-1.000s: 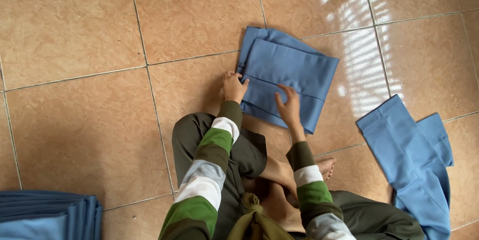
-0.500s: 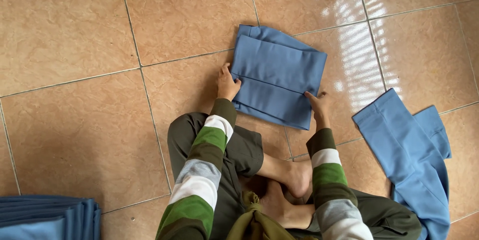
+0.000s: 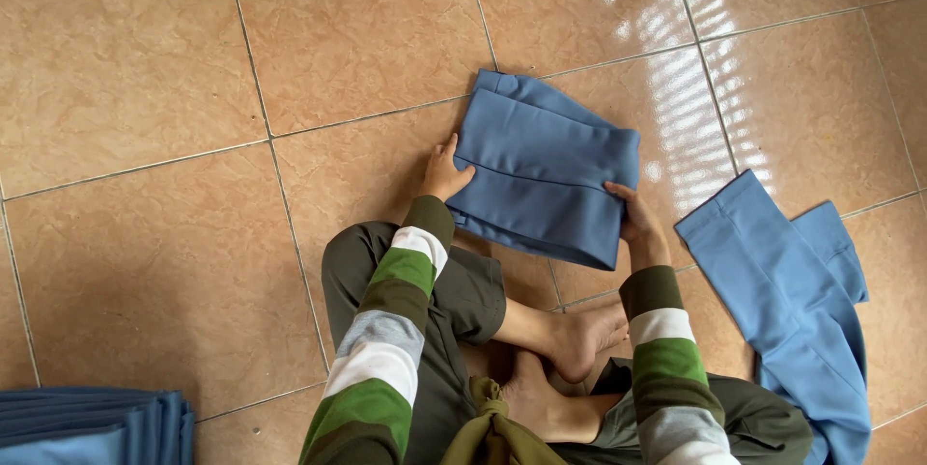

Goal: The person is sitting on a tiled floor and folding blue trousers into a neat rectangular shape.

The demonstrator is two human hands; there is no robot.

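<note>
Left hand and right hand each pinch an edge of the folded blue garment on the tiled floor.

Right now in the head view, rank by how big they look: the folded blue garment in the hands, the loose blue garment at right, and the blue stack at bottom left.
1. Loose blue garment, cut off by the frame.
2. Folded blue garment.
3. Blue stack, only partly in view, so its true size is unsure.
</note>
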